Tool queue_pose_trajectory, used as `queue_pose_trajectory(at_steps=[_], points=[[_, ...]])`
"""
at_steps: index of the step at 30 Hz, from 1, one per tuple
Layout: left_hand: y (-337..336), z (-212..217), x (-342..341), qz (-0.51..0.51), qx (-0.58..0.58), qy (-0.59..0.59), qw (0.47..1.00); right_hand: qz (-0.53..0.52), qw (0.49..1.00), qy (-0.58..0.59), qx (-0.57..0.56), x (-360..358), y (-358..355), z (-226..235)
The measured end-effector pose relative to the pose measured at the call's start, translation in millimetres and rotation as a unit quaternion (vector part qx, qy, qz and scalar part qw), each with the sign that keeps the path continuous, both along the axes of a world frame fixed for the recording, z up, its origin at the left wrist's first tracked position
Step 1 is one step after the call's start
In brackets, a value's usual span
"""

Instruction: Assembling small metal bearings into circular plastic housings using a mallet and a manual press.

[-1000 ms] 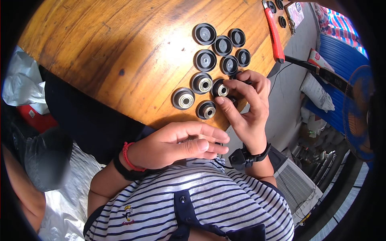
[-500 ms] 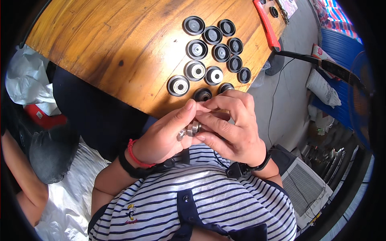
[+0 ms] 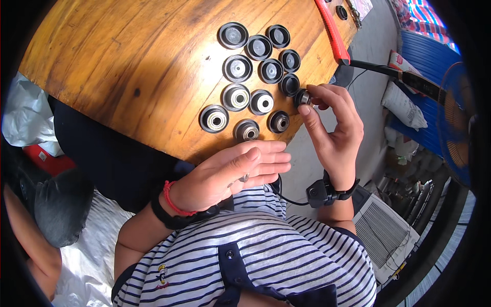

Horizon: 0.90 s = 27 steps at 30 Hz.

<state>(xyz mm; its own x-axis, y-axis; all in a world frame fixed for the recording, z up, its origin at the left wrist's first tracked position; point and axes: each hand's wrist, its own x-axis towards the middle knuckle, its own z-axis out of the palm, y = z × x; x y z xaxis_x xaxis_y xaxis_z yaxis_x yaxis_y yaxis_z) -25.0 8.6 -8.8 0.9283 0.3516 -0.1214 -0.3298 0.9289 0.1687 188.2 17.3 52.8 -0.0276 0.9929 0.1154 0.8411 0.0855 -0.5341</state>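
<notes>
On the table lie several round black plastic cups (image 3: pixel 232 35). Some hold metal ball bearings, such as the bearing (image 3: pixel 215 121) at the left and the bearing (image 3: pixel 250 133) close to my left fingers. My left hand (image 3: pixel 230 166) is cupped with its fingers stretched out; a metal bearing (image 3: pixel 244 178) shows below its thumb, partly hidden by the palm. At the table's right edge, my right hand (image 3: pixel 335 123) pinches a bearing (image 3: pixel 305 97) between thumb and fingers, at the rightmost black cup.
A red-handled tool (image 3: pixel 332 33) lies on the wooden table (image 3: pixel 128 56) at the far right. Beyond the right edge are a fan (image 3: pixel 458 123), a white sack (image 3: pixel 404 106) and a grey grille unit (image 3: pixel 386 230). Another person's arm (image 3: pixel 30 240) shows at the left.
My right hand has left my left palm and moved right and away to the rightmost cup with a bearing. The left fingers have straightened. The whole view has shifted slightly.
</notes>
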Motion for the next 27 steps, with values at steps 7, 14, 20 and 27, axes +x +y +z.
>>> queue_pose_trajectory(at_steps=[7,14,20,27], points=[[5,-7,-1,-0.028,0.02,-0.021,0.999,0.039,0.994,-0.1,0.018,-5,19,-11],[6,-10,-2,-0.034,0.033,-0.039,0.998,0.053,0.99,-0.131,0.012,-5,22,-13],[4,-4,-1,-0.026,0.033,-0.017,0.999,0.036,0.993,-0.114,-0.001,-2,20,-16],[-1,-7,4,0.011,-0.069,-0.025,0.997,0.126,0.984,-0.042,0.115,-14,-15,3]])
